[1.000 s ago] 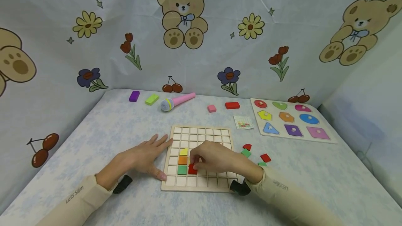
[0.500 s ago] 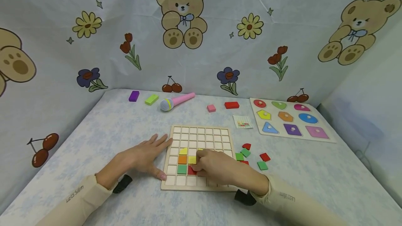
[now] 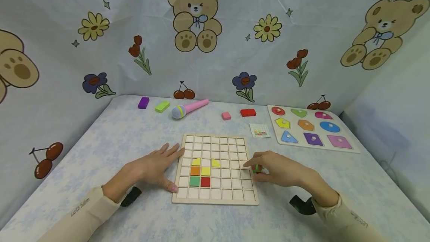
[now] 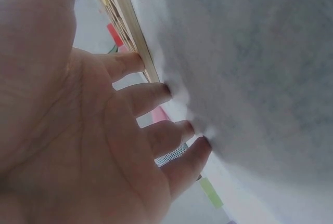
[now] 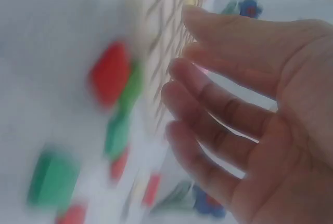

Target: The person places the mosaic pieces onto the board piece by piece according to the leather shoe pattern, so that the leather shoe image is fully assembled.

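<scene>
A wooden grid board (image 3: 231, 195) lies flat in the middle of the head view. Its lower left cells hold a green tile (image 3: 194, 181), a red tile (image 3: 205, 182), an orange tile (image 3: 195, 171), a yellow square tile (image 3: 205, 171) and two yellow cut-corner tiles. Fingers spread, my left hand (image 3: 152, 167) touches the board's left edge. Over the right edge hovers my right hand (image 3: 280, 169), fingers loosely bent and holding nothing. Loose tiles under it are mostly hidden in the head view; the right wrist view shows a red tile (image 5: 111, 73) and a green tile (image 5: 53, 180), blurred.
Behind the board lie a pink toy microphone (image 3: 191, 108), a purple block (image 3: 143, 103), a lime block (image 3: 162, 106), a pink block (image 3: 226, 116) and a red block (image 3: 248, 112). A pattern card (image 3: 259, 130) and a shape puzzle board (image 3: 292, 149) are at back right.
My right hand has let go of the red tile, which now sits in its cell beside the green one, and has moved right to the loose tiles. The left hand stays put.
</scene>
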Demonstrator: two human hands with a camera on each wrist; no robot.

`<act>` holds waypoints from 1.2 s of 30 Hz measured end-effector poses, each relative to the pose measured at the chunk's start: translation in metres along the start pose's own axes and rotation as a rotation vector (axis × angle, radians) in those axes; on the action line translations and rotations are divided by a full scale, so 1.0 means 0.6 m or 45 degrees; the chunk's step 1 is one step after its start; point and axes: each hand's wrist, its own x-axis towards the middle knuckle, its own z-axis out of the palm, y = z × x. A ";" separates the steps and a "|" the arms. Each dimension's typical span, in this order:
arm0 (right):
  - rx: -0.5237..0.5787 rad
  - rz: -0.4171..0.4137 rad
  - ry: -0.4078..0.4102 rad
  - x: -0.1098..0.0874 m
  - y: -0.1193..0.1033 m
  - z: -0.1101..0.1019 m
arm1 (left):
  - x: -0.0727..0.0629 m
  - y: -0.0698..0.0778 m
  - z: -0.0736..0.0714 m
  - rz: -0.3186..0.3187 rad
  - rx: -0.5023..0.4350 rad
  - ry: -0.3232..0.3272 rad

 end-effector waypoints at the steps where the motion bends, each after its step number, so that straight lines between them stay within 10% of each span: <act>1: 0.011 0.026 0.006 -0.007 0.013 -0.004 | 0.001 0.000 0.000 -0.004 0.004 -0.002; 18: 0.211 0.201 0.094 -0.077 0.161 -0.009 | -0.002 0.002 0.001 0.001 -0.017 0.003; 36: 0.070 0.127 0.188 -0.029 0.119 -0.018 | -0.001 -0.001 0.001 0.040 -0.014 0.014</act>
